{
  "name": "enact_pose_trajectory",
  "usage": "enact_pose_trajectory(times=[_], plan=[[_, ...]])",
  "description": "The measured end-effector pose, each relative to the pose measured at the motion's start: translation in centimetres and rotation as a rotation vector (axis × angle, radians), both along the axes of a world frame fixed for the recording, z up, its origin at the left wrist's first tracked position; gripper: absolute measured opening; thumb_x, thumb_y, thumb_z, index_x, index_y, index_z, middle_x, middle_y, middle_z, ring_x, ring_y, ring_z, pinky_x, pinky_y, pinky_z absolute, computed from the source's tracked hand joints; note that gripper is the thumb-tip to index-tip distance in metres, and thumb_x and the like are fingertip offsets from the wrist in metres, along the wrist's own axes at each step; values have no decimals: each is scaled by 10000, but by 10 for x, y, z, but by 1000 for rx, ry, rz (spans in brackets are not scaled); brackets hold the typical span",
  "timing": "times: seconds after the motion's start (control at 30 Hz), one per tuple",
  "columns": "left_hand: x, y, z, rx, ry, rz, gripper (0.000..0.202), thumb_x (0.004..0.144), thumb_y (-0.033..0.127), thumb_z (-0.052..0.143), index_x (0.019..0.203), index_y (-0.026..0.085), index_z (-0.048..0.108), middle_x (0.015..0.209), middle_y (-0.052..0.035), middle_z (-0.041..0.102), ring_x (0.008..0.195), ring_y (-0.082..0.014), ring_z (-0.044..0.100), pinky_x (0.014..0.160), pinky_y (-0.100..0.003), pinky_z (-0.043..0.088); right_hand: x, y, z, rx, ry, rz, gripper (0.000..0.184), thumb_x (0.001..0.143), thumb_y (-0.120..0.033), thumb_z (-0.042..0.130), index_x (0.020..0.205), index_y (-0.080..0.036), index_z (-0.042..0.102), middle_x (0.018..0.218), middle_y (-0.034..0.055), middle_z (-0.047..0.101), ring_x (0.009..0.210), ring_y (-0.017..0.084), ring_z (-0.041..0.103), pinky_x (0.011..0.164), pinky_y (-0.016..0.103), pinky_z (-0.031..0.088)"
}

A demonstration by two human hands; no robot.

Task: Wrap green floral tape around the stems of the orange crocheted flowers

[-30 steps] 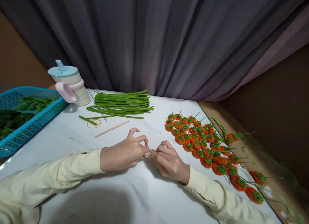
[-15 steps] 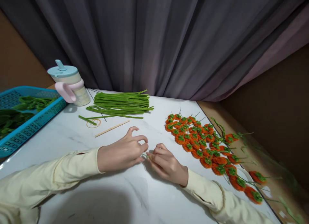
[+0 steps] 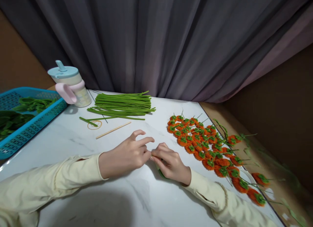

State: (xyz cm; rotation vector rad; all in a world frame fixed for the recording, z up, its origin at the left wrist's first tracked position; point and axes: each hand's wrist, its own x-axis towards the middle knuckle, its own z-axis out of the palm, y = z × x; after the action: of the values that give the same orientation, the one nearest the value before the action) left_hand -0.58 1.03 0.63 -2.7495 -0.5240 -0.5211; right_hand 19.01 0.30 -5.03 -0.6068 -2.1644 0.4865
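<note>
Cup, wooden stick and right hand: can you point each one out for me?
Cup point(image 3: 70, 80): head view, on the pale body just below the lid.
Wooden stick point(image 3: 113, 130): head view, midway along its length.
Right hand point(image 3: 171, 162): head view, on the back of the hand.

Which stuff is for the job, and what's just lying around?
Likely job things:
green piece by the right hand
green strips
orange pieces with green tops
blue basket with leafy pieces

Likely just lying around:
lidded cup
thin stick, maybe
loose bands, maybe

basket's point(image 3: 31, 129) way left, cup point(image 3: 73, 79) beside it, then stem bundle point(image 3: 123, 103), 1 stick point(image 3: 113, 130) in front, craft fruits point(image 3: 205, 144) off right
</note>
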Motion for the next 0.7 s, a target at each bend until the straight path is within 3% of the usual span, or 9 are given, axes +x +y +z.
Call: enact_pose_trajectory(times=[0.1,0.17,0.33,0.4,0.57,0.7], plan=[[1,-1,1,25,-1,-2,295,895,24,407,668,155,541,551,-5,593,949,-189,570,888,-385,290,0,0,0,-41,18,-10,158,906,-171,454,838,-149,594,638,28,537,617,141,478,672,319,452],[1,-2,2,46,-5,-6,307,897,21,389,667,159,539,557,-2,589,889,-181,565,872,-375,298,0,-1,0,-148,32,-29,175,907,-222,473,811,-163,607,641,36,572,633,148,511,680,319,460],[0,0,2,154,-42,-8,343,916,44,369,641,161,539,602,-15,614,812,-172,561,830,-355,320,-3,-2,7,-917,192,42,255,826,-400,616,808,-146,626,675,56,669,637,161,630,635,292,501],[0,0,2,202,-52,-6,357,919,51,365,631,155,548,593,-18,614,787,-171,564,824,-351,327,-4,0,11,-1088,267,97,303,793,-429,648,781,-128,633,661,60,681,628,161,642,641,294,503],[1,2,1,205,-88,1,374,927,68,353,619,150,548,572,-7,599,744,-155,565,830,-342,317,-3,2,16,-1193,364,158,293,767,-406,684,769,-114,652,678,67,702,636,148,649,652,285,498],[-1,4,0,-5,-57,53,333,923,41,337,709,137,573,557,-14,597,828,-178,569,904,-390,255,-1,3,18,-1217,371,130,261,750,-364,709,752,-108,661,680,68,707,625,143,653,639,270,495]])
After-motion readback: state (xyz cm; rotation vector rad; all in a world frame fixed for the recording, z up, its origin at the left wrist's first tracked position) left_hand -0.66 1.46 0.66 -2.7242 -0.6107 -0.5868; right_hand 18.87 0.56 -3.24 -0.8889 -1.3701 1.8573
